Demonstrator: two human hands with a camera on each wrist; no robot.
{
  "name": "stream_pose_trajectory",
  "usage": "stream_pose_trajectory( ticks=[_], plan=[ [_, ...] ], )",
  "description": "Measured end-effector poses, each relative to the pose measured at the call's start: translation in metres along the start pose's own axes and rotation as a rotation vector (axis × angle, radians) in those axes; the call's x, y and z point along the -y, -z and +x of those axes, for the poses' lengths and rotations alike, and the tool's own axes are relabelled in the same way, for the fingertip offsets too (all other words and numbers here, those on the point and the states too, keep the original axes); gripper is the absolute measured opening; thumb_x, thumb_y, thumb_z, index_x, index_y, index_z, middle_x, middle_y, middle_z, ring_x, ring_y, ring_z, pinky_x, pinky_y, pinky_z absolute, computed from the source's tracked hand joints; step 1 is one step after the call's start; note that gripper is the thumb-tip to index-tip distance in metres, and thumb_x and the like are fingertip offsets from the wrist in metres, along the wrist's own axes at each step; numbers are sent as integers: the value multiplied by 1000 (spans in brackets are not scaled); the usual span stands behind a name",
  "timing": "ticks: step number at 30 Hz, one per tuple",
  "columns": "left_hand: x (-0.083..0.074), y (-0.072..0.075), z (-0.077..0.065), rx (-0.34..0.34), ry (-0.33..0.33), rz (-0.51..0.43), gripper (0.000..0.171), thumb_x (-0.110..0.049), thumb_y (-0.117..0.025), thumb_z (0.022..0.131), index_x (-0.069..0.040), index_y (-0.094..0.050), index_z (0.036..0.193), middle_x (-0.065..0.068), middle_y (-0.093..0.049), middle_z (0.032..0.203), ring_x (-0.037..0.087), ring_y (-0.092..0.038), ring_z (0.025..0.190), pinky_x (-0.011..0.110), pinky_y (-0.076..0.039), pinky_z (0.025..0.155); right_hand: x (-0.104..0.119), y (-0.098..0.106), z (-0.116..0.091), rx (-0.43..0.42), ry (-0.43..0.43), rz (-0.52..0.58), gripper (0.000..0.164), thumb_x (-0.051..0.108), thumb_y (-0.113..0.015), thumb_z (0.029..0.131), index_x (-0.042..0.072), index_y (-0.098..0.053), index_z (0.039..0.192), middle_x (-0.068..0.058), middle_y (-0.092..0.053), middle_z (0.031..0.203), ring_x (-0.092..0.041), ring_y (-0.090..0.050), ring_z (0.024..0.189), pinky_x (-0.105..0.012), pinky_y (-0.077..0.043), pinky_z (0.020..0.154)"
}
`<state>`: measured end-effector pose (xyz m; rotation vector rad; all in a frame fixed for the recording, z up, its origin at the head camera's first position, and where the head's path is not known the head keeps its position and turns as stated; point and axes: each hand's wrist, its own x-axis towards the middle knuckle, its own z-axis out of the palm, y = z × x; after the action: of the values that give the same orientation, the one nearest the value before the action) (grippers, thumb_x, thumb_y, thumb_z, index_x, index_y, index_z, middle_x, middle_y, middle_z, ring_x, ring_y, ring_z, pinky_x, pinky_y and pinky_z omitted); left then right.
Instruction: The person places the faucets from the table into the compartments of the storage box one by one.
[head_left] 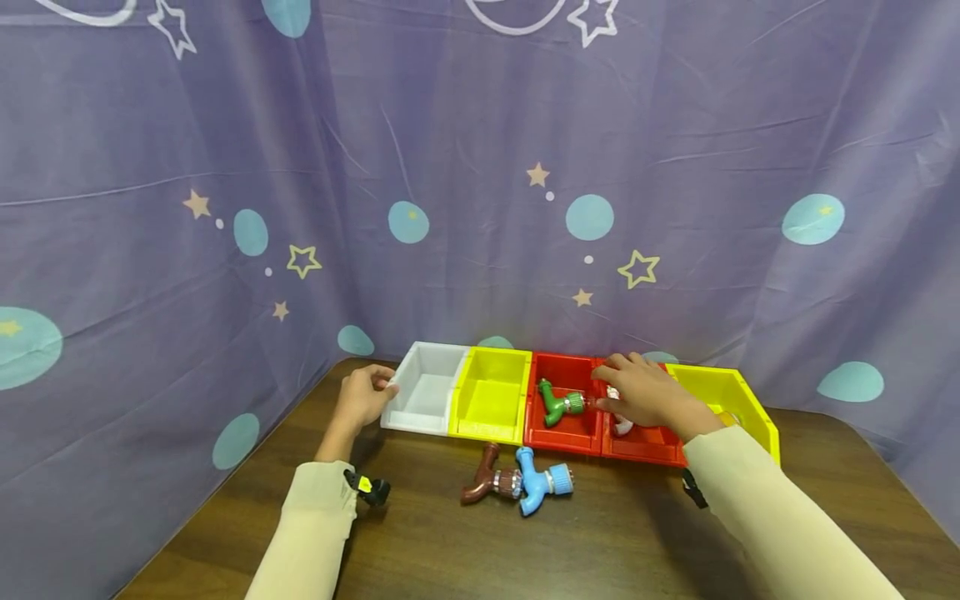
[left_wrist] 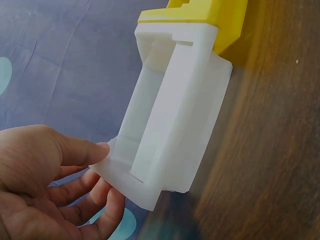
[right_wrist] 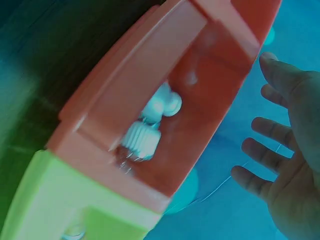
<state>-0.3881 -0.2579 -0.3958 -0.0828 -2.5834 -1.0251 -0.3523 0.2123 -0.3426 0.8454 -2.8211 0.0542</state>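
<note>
While a purple curtain [head_left: 480, 192] with stars and pale blue ovals hung behind everything, a brown wooden table [head_left: 420, 533] spread out in front of me. Along its far side ran five bins side by side: from the left, a white bin [head_left: 416, 423], a yellow bin [head_left: 491, 400], two red ones and another yellow one. My pale sleeves [head_left: 303, 525] came in from the near side.

My right grip [head_left: 641, 392] was above the right-hand red bin [head_left: 641, 452], its fingers loosely extended and holding nothing. My left grip [head_left: 363, 396] pinched the white bin at its outer left edge, thumb on the rim and fingers against the outside, so that the bin lay directly to the right of it, against the neighbouring yellow one.

Of the taps, the blue tap [head_left: 538, 482] and the brown tap [head_left: 485, 479] lay together on the table before the bins, well to the right of my left grip. The green tap [head_left: 557, 404] lay in the left-hand red bin [head_left: 562, 438], its clear end near my right thumb; I could not tell whether they touched. The white tap [right_wrist: 142, 140] lay in the right-hand red bin, below my right grip and partly hidden by it in the head view. Smallest was a black device [head_left: 372, 490] strapped at my left wrist.
</note>
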Motion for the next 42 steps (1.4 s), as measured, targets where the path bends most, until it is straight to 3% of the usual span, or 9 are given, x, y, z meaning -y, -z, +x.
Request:
stream_pose_trajectory(
  ticks=[7, 12, 16, 23, 31, 38, 42],
  plan=[
    [4, -2, 2, -20, -20, -6, 29, -7, -75, 89, 3, -71, 116, 18, -74, 98, 34, -67, 96, 48, -51, 86, -21, -4, -20, -76, -19, 47, 38, 26, -74, 95, 8, -67, 128, -17, -61, 125, -43, -54, 115, -63, -43, 98],
    [3, -3, 1, -11, -10, -16, 30, -7, -75, 89, 3, -71, 117, 18, -73, 98, 34, -66, 96, 48, -51, 86, -37, -3, -36, -114, -45, 71, 41, 31, -72, 96, 7, -65, 128, -21, -60, 128, -45, -54, 110, -64, -44, 92],
    [2, -3, 1, -17, -12, -14, 29, -7, -76, 88, 2, -72, 115, 17, -73, 98, 33, -67, 96, 48, -52, 86, -49, 1, -50, -98, -124, 123, 48, 33, -72, 97, 4, -61, 133, -24, -60, 129, -44, -53, 105, -63, -44, 90],
    [2, -2, 1, -3, -3, -7, 29, -7, -75, 89, 3, -71, 116, 18, -73, 99, 35, -67, 98, 50, -51, 87, -69, 5, -71, -65, -285, 205, 60, 45, -63, 100, 4, -54, 143, -32, -49, 141, -54, -44, 119, -70, -37, 91],
    [4, -2, 0, -9, -8, -9, 29, -8, -75, 89, 3, -71, 116, 19, -73, 99, 36, -67, 97, 48, -51, 86, -86, 8, -95, -117, -418, 295, 67, 52, -48, 105, 0, -44, 147, -37, -44, 142, -60, -39, 116, -69, -34, 81],
    [4, -1, -1, -1, -3, -6, 30, -9, -75, 90, 2, -71, 117, 19, -73, 101, 35, -66, 98, 49, -51, 87, -97, 4, -115, -131, -477, 394, 72, 49, -39, 109, -11, -34, 148, -44, -40, 142, -64, -38, 124, -75, -25, 96],
    [3, -2, 0, 2, -6, 4, 30, -10, -75, 90, 2, -71, 118, 20, -73, 101, 36, -66, 99, 50, -51, 88, -101, 1, -125, -104, -574, 486, 83, 56, -33, 107, -15, -27, 150, -48, -37, 141, -65, -40, 124, -74, -33, 98]
  ],
)
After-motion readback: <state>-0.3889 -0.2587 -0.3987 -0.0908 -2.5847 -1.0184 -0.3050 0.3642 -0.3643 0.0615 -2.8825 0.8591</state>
